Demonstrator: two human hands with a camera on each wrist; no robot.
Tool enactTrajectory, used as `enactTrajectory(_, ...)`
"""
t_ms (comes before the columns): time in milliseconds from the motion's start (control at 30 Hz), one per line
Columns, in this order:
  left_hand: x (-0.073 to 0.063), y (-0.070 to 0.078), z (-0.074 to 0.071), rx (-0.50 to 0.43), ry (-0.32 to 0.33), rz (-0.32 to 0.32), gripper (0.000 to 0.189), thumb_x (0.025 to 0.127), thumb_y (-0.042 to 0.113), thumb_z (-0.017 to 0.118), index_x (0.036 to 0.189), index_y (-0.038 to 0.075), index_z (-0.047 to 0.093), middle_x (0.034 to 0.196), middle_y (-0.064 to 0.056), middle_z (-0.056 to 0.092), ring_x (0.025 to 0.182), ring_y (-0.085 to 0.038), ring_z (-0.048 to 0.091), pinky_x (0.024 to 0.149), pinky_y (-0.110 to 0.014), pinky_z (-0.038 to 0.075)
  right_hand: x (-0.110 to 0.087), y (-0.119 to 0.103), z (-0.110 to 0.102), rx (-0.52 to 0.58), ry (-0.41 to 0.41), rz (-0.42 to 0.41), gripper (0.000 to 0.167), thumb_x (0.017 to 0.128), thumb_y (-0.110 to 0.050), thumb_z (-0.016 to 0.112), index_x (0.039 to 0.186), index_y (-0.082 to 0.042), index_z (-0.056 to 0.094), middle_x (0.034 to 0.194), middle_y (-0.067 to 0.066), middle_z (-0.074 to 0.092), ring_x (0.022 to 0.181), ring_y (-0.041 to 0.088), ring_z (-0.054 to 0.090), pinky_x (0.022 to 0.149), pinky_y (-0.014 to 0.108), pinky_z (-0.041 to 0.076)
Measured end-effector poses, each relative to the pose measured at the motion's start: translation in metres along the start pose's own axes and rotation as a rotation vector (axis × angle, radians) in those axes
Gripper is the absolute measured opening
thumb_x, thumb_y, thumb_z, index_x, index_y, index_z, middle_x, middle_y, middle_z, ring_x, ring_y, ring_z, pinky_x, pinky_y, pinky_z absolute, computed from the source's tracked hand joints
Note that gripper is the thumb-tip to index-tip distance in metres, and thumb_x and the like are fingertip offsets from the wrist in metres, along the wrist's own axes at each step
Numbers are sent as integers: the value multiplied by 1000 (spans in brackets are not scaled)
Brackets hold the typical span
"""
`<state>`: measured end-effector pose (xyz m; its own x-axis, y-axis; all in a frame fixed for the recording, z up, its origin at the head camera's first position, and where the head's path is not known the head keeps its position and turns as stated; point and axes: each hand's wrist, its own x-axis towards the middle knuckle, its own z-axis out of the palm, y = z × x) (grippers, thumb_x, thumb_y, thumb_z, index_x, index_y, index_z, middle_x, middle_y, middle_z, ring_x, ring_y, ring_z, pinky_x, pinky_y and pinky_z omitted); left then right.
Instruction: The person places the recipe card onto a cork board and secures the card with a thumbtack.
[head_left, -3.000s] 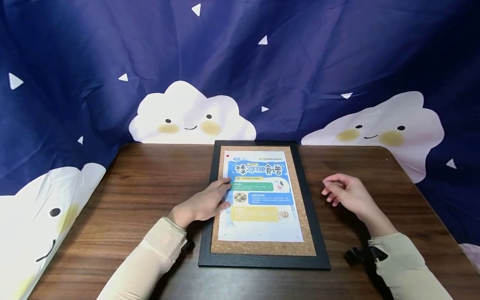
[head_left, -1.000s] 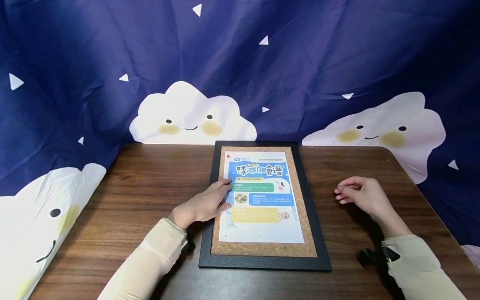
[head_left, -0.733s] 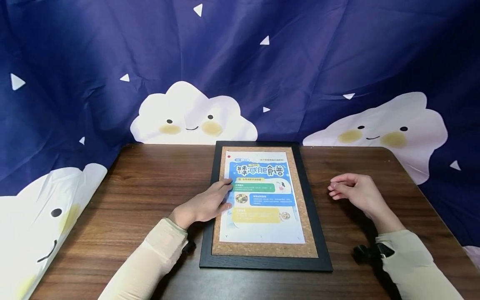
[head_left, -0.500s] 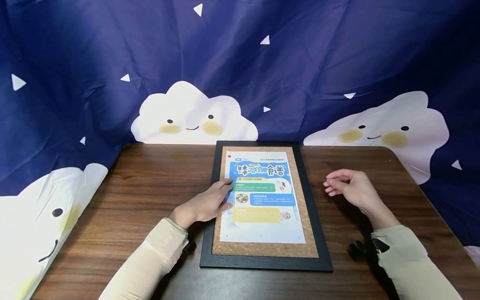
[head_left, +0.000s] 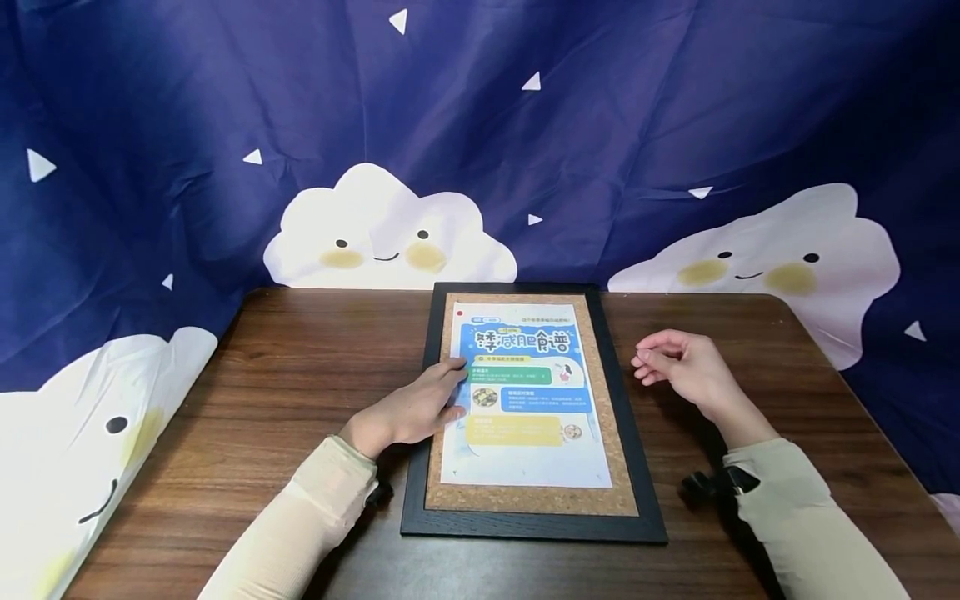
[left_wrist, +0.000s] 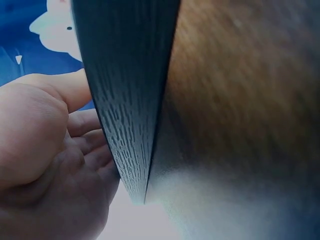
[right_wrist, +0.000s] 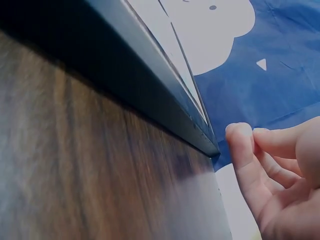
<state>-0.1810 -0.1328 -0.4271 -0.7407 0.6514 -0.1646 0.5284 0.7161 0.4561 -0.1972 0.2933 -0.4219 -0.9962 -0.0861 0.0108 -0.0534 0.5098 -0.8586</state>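
A cork board in a black frame (head_left: 532, 523) lies on the table. On its cork stands a printed sheet (head_left: 525, 465) with coloured text boxes, and a red dot (head_left: 460, 313), perhaps a pin head, shows at the sheet's upper left corner. My left hand (head_left: 412, 406) rests across the frame's left side, fingertips and thumb on the sheet's left edge; in the left wrist view the frame bar (left_wrist: 125, 100) hides its fingertips. To the right of the board hovers my right hand (head_left: 693, 371), thumb and forefinger close together; whether something tiny sits between them cannot be seen.
The brown wooden table (head_left: 300, 350) extends on both sides of the board. Behind it hangs a dark blue cloth (head_left: 450, 100) with white clouds and triangles. A small black device (head_left: 716, 483) sits on the right wrist.
My right hand first shifted right, then came back left and slightly farther from me, nearer the board's right side. My left hand and the sheet stay put.
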Motion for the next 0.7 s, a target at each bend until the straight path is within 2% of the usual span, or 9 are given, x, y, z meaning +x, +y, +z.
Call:
enactTrajectory(200,0,1,0,-11,4,-2,65,114,21,56,164,-13,31,178,-27,19,167,-42,19,130,-53,34,7,-2,5,78,-17,26,26,110,-3,60,128,16,63,100,16,80,79,8,77,74,29,66)
enactTrajectory(467,0,1,1,-26,0,-11,67,114,22,57,165,-12,30,178,-26,18,167,-41,18,130,-53,34,20,-2,12,193,-48,19,29,109,-1,61,129,20,58,91,-1,80,78,8,77,73,27,66)
enactTrajectory(700,1,0,1,-24,0,-17,66,115,22,56,165,-11,30,179,-25,18,167,-41,18,129,-53,35,31,-3,20,268,-62,42,30,109,0,59,130,21,56,88,-7,79,79,9,78,75,27,66)
